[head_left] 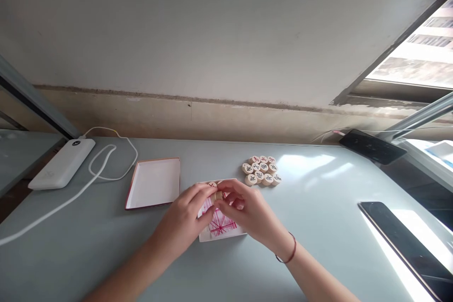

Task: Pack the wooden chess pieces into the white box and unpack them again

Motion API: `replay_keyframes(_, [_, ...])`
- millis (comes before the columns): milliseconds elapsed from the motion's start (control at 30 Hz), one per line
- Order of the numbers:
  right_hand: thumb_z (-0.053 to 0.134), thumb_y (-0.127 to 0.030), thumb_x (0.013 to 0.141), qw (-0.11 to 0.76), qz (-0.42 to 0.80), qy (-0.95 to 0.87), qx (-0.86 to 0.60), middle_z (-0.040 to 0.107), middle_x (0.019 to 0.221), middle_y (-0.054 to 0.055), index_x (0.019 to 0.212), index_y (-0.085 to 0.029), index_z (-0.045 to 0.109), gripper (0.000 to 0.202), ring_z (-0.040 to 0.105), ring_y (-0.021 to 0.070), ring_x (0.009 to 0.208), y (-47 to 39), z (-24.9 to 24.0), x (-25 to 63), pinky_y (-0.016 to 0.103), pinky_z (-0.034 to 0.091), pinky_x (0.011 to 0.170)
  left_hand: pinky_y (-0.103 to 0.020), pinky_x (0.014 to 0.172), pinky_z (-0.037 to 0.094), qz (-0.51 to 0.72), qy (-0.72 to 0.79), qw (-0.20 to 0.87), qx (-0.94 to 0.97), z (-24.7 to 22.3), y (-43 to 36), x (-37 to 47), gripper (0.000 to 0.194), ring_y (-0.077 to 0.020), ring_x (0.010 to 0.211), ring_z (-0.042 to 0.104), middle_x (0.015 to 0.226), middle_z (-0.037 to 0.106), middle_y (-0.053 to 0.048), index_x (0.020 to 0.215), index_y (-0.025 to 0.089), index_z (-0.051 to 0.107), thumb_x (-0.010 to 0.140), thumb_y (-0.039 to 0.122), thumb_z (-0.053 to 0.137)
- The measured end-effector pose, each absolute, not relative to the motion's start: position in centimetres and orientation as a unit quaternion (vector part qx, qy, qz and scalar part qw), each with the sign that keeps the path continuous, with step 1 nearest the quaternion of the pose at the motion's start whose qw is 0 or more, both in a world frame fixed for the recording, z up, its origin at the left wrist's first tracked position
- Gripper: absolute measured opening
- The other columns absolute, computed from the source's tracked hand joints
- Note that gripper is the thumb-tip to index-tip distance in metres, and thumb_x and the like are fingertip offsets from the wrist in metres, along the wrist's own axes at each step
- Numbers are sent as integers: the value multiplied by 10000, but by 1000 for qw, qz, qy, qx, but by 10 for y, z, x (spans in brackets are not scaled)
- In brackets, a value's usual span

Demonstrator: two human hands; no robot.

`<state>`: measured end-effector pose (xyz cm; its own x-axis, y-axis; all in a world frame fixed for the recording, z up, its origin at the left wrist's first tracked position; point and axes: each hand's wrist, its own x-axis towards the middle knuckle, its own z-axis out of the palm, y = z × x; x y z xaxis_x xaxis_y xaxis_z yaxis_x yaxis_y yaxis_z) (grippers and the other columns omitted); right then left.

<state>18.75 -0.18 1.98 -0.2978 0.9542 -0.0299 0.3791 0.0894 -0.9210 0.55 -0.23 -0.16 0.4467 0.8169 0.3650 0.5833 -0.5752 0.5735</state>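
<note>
A shallow white box (223, 236) sits at the front middle of the desk, with a sheet printed in pink lines (221, 224) inside it. Over its far part, my left hand (189, 207) and my right hand (253, 207) close in from either side on a short row of round wooden Chinese chess pieces (218, 196). Fingers and thumbs of both hands pinch the row, hiding part of it. Another chess piece (212, 184) shows behind my left fingers. Beyond my right hand, several chess pieces (264, 166) stand in a cluster, marked in red or black.
Left of the box lies its open lid (158, 181). A white power bank (62, 163) with a looping white cable (76, 202) is at the far left. On the right are a dark phone (399, 240) and a black power strip (373, 145). A wall (191, 37) rises behind the desk.
</note>
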Motion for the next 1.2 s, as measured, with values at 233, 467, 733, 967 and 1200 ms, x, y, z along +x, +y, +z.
replay_keyframes(233, [586, -352, 849, 346, 477, -627, -510, 683, 959, 53, 1016, -203, 610, 225, 650, 142, 800, 3, 11, 200, 246, 560, 660, -318, 794, 501, 279, 432, 169, 841, -9, 4, 1, 247, -176, 915, 619, 943, 625, -1, 970, 231, 525, 785, 68, 523])
replay_keyframes(467, [546, -265, 863, 321, 414, -685, -506, 641, 997, 41, 985, -227, 625, 149, 620, 127, 777, 2, 8, 200, 242, 543, 647, -364, 753, 466, 208, 437, 77, 871, -10, 6, -2, 117, -213, 878, 595, 929, 645, -20, 867, 203, 537, 807, 108, 504])
replay_keyframes(733, [479, -102, 854, 296, 317, -773, -463, 591, 1106, 63, 1063, -271, 627, 307, 627, 155, 862, -5, 2, 189, 302, 557, 728, -356, 782, 514, 215, 450, 97, 861, -5, 11, -8, 146, -206, 883, 596, 926, 617, -43, 875, 204, 564, 809, 119, 464])
replay_keyframes(967, [447, -55, 874, 264, 180, -845, -429, 608, 1095, 86, 1099, -237, 559, 310, 616, 198, 946, -9, -11, 175, 334, 540, 759, -301, 798, 541, 252, 487, 119, 828, -9, 13, -12, 376, -177, 968, 643, 1143, 626, -45, 1155, 218, 526, 864, 87, 328])
replay_keyframes(1200, [467, -103, 861, 180, 142, -843, -487, 619, 961, 65, 1163, -219, 515, 327, 602, 173, 683, -10, -15, 175, 257, 439, 496, -294, 870, 547, 244, 511, 142, 812, -14, 11, -11, 464, -175, 1074, 626, 1264, 594, -40, 1255, 216, 494, 847, 75, 326])
